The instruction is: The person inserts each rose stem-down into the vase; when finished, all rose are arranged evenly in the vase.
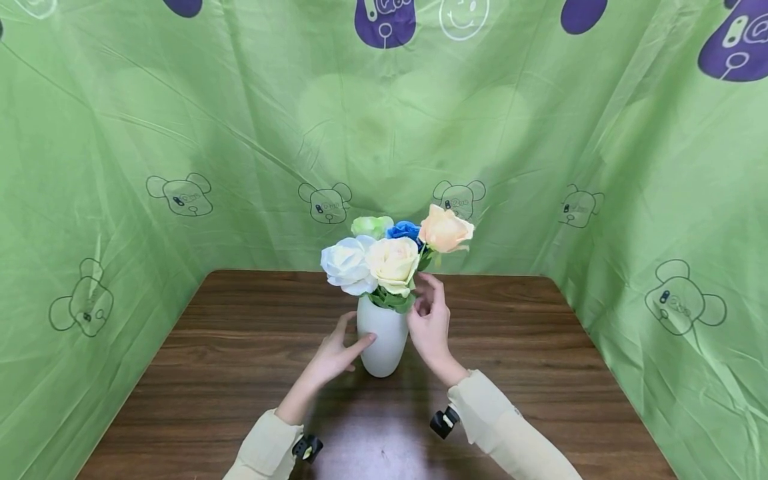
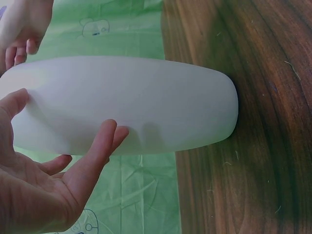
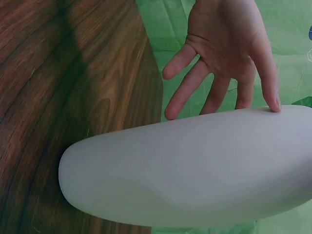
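A white vase stands upright on the wooden table, holding several roses with green leaves. My left hand is at its left side, thumb touching the front. Its other fingers, fairly straight and spread, lie along the vase's side in the right wrist view. Beside the rim on the right is my right hand, fingers bent toward the leaves below the peach rose; I cannot tell whether they pinch a stem. Cream, pale blue-white, green and blue roses cluster left of it.
Dark brown table lies under the vase and forearms. Green printed cloth hangs behind the table and along both sides. A small black device is at the right wrist, another black device at the left.
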The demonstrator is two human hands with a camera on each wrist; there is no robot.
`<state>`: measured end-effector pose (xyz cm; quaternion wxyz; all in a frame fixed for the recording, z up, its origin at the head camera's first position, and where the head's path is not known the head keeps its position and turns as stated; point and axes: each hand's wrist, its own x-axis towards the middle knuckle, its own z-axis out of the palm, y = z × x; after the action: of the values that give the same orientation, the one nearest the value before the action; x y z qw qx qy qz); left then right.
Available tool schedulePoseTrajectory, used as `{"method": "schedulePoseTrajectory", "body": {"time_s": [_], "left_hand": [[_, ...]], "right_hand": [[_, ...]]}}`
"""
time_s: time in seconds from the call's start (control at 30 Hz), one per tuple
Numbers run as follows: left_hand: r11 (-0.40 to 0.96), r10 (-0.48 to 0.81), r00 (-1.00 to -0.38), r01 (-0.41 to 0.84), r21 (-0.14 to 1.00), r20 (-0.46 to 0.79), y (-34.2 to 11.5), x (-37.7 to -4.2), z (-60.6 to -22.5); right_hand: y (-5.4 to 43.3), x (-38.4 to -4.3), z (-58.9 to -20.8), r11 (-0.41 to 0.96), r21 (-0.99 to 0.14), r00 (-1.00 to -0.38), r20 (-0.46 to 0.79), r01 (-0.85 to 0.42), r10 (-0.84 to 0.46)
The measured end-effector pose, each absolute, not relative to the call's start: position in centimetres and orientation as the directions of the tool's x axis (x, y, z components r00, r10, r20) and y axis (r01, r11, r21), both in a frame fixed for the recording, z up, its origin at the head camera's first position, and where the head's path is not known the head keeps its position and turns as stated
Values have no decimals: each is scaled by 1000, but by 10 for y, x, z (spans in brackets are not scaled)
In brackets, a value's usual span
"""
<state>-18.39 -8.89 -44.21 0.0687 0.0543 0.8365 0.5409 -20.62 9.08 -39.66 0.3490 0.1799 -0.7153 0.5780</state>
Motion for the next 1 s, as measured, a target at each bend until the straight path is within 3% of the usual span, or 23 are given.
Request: {"method": "schedulePoseTrajectory", "body": {"time_s": [0.3, 0.57, 1.0], "left_hand": [[403, 165, -985, 13, 915, -59, -89, -183, -440], [396, 167, -984, 14, 918, -57, -89, -183, -442], [401, 161, -985, 10, 916, -60, -88, -184, -443]], "right_hand": [[94, -202, -358, 46, -787, -744, 598, -615, 299], [94, -204, -346, -50, -834, -793, 502, -549, 344], [86, -194, -369, 71, -849, -810, 523, -524, 268]]}}
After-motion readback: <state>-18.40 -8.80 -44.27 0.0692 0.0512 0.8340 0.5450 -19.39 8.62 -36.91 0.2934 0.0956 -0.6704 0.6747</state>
